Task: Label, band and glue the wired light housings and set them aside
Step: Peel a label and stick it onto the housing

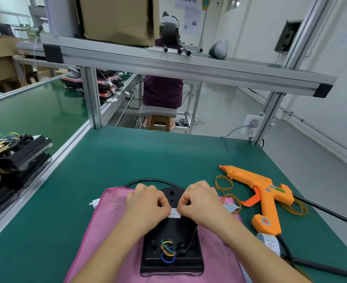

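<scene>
Here, a black light housing (171, 252) lies back-side up on a pink cloth (111, 221) spread over the near part of the green table (127, 160). Both hands sit together on its upper half. The left hand (146, 203) has its fingers curled and pinches the left edge of a small white label (174, 213), and the right hand (201, 203), curled the same way, pinches the right edge. The label lies flat across the middle of the housing, between the two thumbs. Lower on the housing, a loop of coloured wires (168, 252) in green, yellow, orange and blue comes out of a round opening. A black cable (148, 180) curves across the table just beyond the hands. To the right, an orange glue gun (264, 193) lies on its side with its nozzle pointing away and to the left. Tan rubber bands (223, 183) are scattered near it, some partly under it. A roll of labels (269, 243) rests just beside the base of the gun's handle, close to the right forearm. At the far left, on the neighbouring table, a stack of housings (15, 156) is piled up, and a tan band wraps the top one. In the background a person (162, 90) sits on a stool, facing away.
</scene>
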